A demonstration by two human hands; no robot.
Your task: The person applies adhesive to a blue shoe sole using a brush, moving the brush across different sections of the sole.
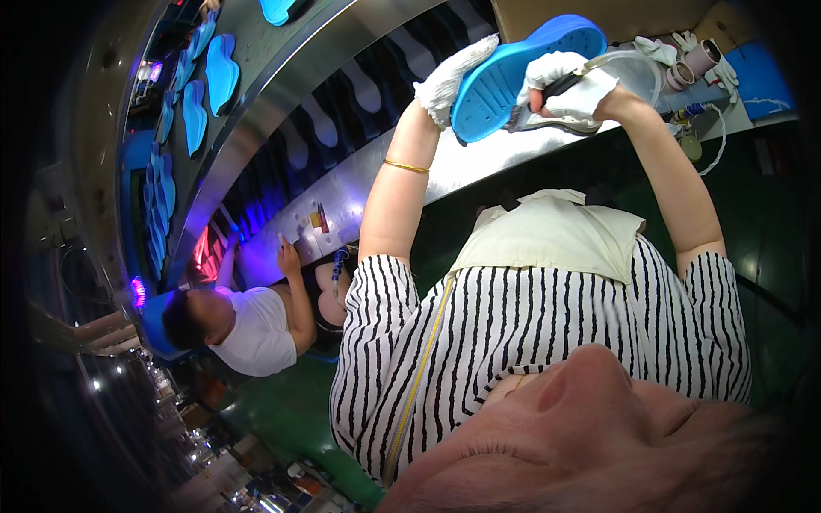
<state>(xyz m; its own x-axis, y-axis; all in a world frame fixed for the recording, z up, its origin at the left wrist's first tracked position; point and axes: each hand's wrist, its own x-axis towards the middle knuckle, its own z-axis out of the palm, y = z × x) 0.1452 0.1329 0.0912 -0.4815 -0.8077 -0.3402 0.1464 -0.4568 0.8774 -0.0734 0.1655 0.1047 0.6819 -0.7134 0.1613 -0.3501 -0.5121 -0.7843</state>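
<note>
Over the workbench, my left hand (457,81), in a white glove, grips one edge of a blue shoe sole (488,98) that is held tilted. My right hand (564,90), in a white glove with bare fingertips showing, is closed round a dark-handled tool (562,84). The tool's working end cannot be made out. That hand is right against the sole's right side and covers part of it. Below it shows a grey and white piece (581,127), partly hidden, whose kind I cannot tell. A clear plastic bowl (643,72) is just behind my right wrist.
White gloves (658,51), tape rolls (703,56) and a blue bin (761,81) are at the right end of the bench (466,167). Beyond the bench are racked pale soles (363,85). A conveyor (256,51) carries blue soles (221,73). A co-worker (261,329) sits at left.
</note>
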